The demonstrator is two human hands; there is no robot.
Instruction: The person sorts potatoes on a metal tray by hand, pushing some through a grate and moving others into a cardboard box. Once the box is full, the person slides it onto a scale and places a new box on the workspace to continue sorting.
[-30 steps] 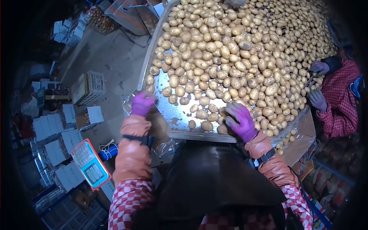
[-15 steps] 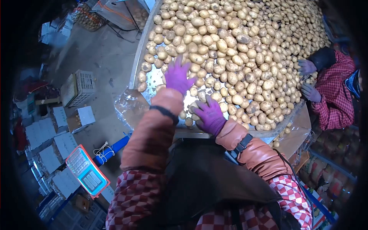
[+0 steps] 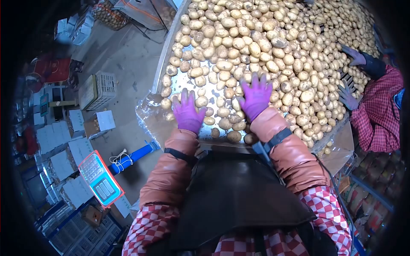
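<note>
A large heap of potatoes (image 3: 282, 53) covers most of the metal sorting table (image 3: 204, 88). My left hand (image 3: 188, 112), in a purple glove, lies over the table's near left part with its fingers spread, close to a few loose potatoes. To the right, my right hand (image 3: 257, 97), gloved alike, rests with spread fingers at the edge of the heap, touching potatoes. Neither hand grips anything. Between the hands, several potatoes (image 3: 224, 112) lie scattered on the metal, and more sit along the near rim.
Another person in a red checked sleeve (image 3: 378, 102) works at the right side, gloved hands (image 3: 351, 96) on the heap. At left stand a scale display (image 3: 101, 179) on a blue post, a white crate (image 3: 104, 87), cardboard boxes (image 3: 53, 138) and a potato-filled net sack (image 3: 109, 16).
My left hand has drawn back toward the near edge. My right hand has moved forward and right onto the heap's edge. More metal shows between them, and the co-worker's hands have shifted.
</note>
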